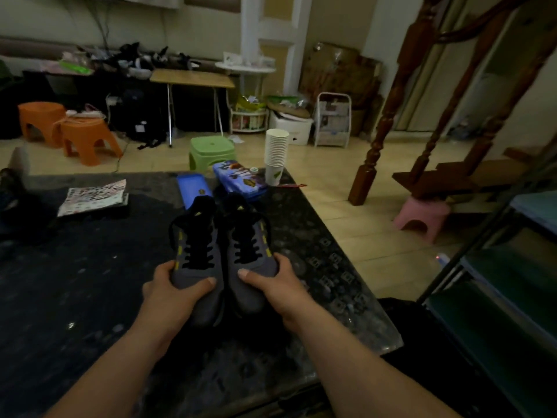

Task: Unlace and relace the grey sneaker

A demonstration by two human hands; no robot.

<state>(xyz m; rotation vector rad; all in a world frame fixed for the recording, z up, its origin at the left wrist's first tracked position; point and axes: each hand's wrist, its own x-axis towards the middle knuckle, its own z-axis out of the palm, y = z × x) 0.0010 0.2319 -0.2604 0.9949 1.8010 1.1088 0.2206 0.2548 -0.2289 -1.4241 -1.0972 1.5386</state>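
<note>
Left sneaker [197,267] and right sneaker [253,260] sit side by side on the bench [75,282], both laced up, left hand [173,294] fingers curled round one toe, right hand [271,286] gripping the other

Your left hand [173,289] gripping toe of left grey sneaker [196,251], your right hand [271,283] gripping right sneaker [251,251], both laced w/ black laces, side by side on dark table [75,282], paper cup stack [275,155] behind

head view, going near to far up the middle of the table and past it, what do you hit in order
left hand and right hand side by side, each gripping a toe → grey sneakers → blue tray → stack of paper cups at the far edge → green stool on the floor
</note>
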